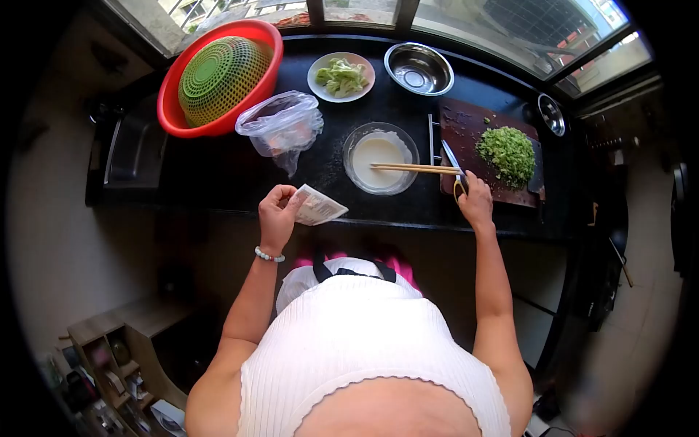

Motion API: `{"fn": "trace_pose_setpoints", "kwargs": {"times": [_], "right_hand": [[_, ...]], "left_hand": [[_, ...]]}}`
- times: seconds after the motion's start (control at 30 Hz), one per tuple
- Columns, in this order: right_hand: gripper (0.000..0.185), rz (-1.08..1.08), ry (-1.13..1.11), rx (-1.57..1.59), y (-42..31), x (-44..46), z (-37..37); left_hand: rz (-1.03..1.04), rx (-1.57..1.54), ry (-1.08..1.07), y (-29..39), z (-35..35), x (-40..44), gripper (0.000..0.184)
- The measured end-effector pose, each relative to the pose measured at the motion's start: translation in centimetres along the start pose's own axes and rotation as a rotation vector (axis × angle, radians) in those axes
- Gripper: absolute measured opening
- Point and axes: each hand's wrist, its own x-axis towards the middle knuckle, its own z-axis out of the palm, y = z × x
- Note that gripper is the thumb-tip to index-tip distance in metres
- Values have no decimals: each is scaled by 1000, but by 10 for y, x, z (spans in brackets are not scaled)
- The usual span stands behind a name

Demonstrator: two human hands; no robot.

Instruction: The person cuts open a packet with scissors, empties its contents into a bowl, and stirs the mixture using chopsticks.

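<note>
A small white printed packet (pixel 318 206) is pinched in my left hand (pixel 278 211) at the counter's front edge. My right hand (pixel 477 199) is closed at the yellow-handled scissors (pixel 459 182), which lie along the left side of the cutting board (pixel 457 120); what its fingers grip is too small to make out. Wooden chopsticks (pixel 419 168) rest across a glass bowl (pixel 352 169) of white batter-like liquid (pixel 376 154), their right ends close to my right hand. Chopped greens (pixel 507 154) are heaped on the board, beside a dark knife blade (pixel 537 164).
A red basin (pixel 166 102) with a green strainer (pixel 218 76) stands back left, beside a clear plastic bag (pixel 282 130). Behind are a plate (pixel 314 79) of leafy greens (pixel 342 76) and a steel bowl (pixel 419 69). A smaller steel bowl (pixel 551 114) sits back right.
</note>
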Motion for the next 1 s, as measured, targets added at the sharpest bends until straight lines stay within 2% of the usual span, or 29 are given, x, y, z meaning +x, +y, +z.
{"fn": "trace_pose_setpoints", "kwargs": {"times": [0.03, 0.1, 0.17, 0.23, 0.27, 0.37, 0.4, 0.43, 0.47, 0.53, 0.57, 0.63, 0.67, 0.7, 0.8, 0.9, 0.93, 1.0], "right_hand": [[56, 15, 35, 84, -3, -6, -7], [55, 204, -13, 305, -2, -14, -28], [53, 273, 222, 645, 16, -22, 6], [49, 348, 329, 1187, -11, -47, -12], [38, 390, 405, 1234, -39, -49, -26], [26, 213, 344, 1304, -94, -57, -49], [19, 193, 304, 1288, -133, -55, -63], [28, 42, 172, 1294, -151, -53, -63], [34, -27, 137, 1344, -185, -50, -59], [42, -295, 9, 1222, -230, -35, -45], [41, -255, -68, 1155, -250, -34, -34], [37, -324, -72, 1107, -288, -26, -24], [35, -243, -123, 1082, -300, -21, -23], [34, -163, -175, 1054, -307, -17, -24], [30, -93, -283, 1493, -313, -7, -13], [30, 41, -399, 1660, -322, -6, -12], [31, 109, -424, 1739, -323, -5, -7], [31, 145, -400, 1803, -328, -3, 2]], "left_hand": [[3, -16, 11, 8, 1, 0, 11], [-51, -133, 13, 5, 6, 7, 11], [-28, -148, -1, 2, -10, 23, 12], [-36, -83, -35, 10, -22, 27, 10], [-25, -40, -65, 13, -32, 35, 10], [-20, 38, -151, 22, -47, 48, 10], [-10, 57, -181, 26, -48, 54, 10], [-3, 15, -236, 29, -48, 59, 9], [2, -25, -294, 33, -48, 63, 8], [14, -146, -410, 37, -45, 69, 5], [74, -127, -441, 39, -44, 72, 5], [198, -94, -493, 44, -44, 79, 5], [202, 15, -545, 51, -51, 81, 11], [135, -68, -531, 49, -53, 81, 15], [-23, -327, -443, 37, -60, 86, 24], [-115, -612, -281, 9, -62, 88, 33], [-236, -822, -324, 2, -64, 87, 44], [-456, -1020, -509, -8, -71, 86, 49]]}}
